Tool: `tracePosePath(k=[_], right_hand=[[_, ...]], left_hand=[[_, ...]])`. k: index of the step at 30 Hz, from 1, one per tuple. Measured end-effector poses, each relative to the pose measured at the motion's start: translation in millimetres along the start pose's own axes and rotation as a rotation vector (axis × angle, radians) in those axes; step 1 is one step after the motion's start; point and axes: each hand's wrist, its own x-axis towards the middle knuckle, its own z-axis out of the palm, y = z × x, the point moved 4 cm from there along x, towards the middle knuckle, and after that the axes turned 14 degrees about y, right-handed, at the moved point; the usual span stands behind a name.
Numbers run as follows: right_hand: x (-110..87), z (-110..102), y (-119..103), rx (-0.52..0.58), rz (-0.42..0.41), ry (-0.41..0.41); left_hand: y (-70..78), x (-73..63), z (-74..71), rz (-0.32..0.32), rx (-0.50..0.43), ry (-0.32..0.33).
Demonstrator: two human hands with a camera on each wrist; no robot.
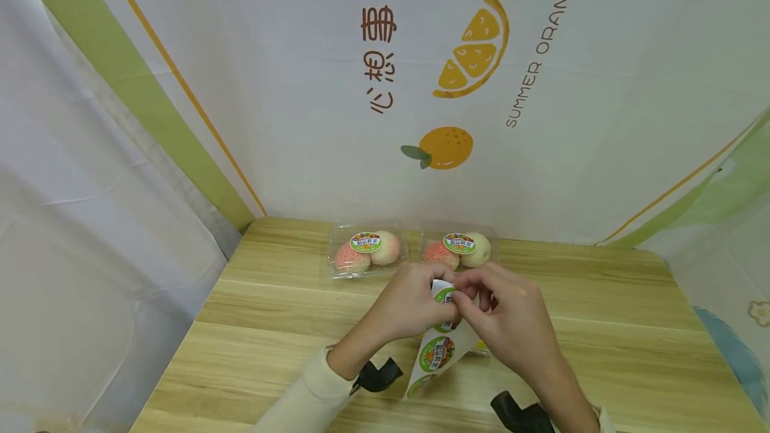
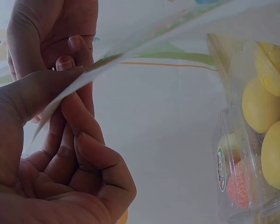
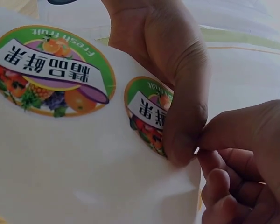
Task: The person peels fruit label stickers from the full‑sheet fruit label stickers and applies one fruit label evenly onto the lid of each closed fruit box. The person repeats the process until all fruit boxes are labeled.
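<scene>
A strip of oval fruit stickers (image 1: 438, 353) on white backing hangs slantwise between the two hands. The left hand (image 1: 415, 299) pinches it near its upper end, thumb over one sticker. At the strip's edge, thumb and index finger of the right hand (image 1: 511, 313) meet and pinch, right beside the left thumb tip. The right wrist view shows a "Fresh fruit" sticker (image 3: 53, 70) whole and another partly under the left thumb. Exactly what lies between the right fingertips is mostly hidden. Below the strip stands a clear box of yellow oval fruits (image 2: 263, 105), largely covered in the head view.
Two clear boxes of peach-like fruits, a left box (image 1: 368, 249) and a right box (image 1: 458, 246), stand at the back of the wooden table (image 1: 265, 326). Each bears an oval sticker. A printed curtain (image 1: 313, 119) hangs close behind the table's far edge.
</scene>
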Motion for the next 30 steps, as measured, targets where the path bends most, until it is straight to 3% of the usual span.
tracePosePath(k=[5, 9, 13, 22, 30], right_hand=[[-0.5, 1, 3, -0.014, 0.009, -0.011], [-1.1, 3, 9, -0.003, 0.033, -0.027], [-1.6, 4, 18, 0.000, 0.070, -0.039], [-2.7, 7, 35, -0.006, 0.171, -0.049], [-4.9, 10, 40, -0.002, 0.183, -0.045]], left_hand=[[-5.4, -1.0, 0.2, -0.018, -0.045, -0.002], [-10.9, -5.0, 0.3, -0.067, -0.117, -0.022], [-17.1, -11.3, -0.2, -0.117, -0.177, -0.049], [-29.9, -24.6, -1.6, -0.165, -0.262, -0.091], [-33.8, -28.5, -2.8, -0.230, -0.324, -0.083]])
